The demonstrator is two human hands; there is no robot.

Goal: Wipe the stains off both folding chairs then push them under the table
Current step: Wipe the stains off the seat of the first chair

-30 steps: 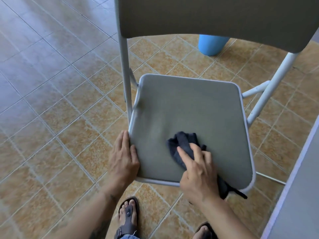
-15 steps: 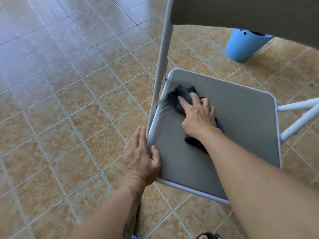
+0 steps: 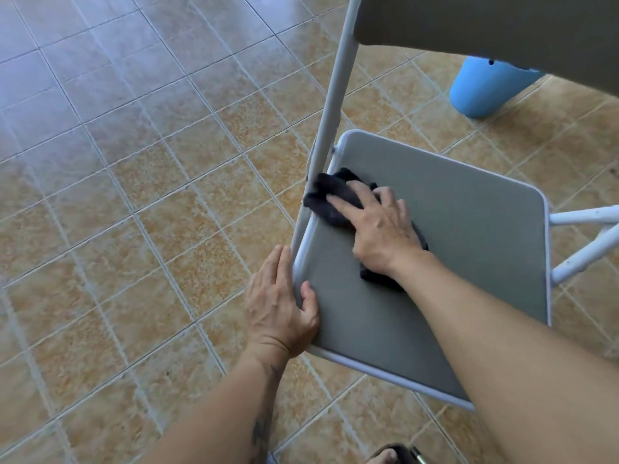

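1. Folding chair [image 3: 435, 262] is the thing under both hands; it stands opened on the tiled floor [image 3: 134, 195], its grey seat facing up.
2. Right hand [image 3: 378, 229] lies flat on a dark cloth [image 3: 330, 199], fingers stretched and spread, pressing it down onto the seat rather than curling round it.
3. That cloth is bunched at the seat's left edge, just beside the white frame tube [image 3: 330, 128] that rises to the backrest; a further piece of it shows under the right wrist.
4. Left hand [image 3: 279, 306] holds the near left corner of the seat: the thumb rests on the grey top, while the fingers lie straight along the outside of the white rim.
5. Both forearms reach in from the bottom of the view, the right one crossing over the near part of the seat.
6. Backrest [image 3: 485, 28], a dull grey panel, fills the upper right corner.
7. White frame bars [image 3: 582, 239] stick out beyond the seat's right side.
8. Behind the chair, partly hidden by the backrest, a light blue bin [image 3: 482, 92] stands on the floor.
9. At the bottom edge a sandalled foot [image 3: 392, 457] is partly visible.
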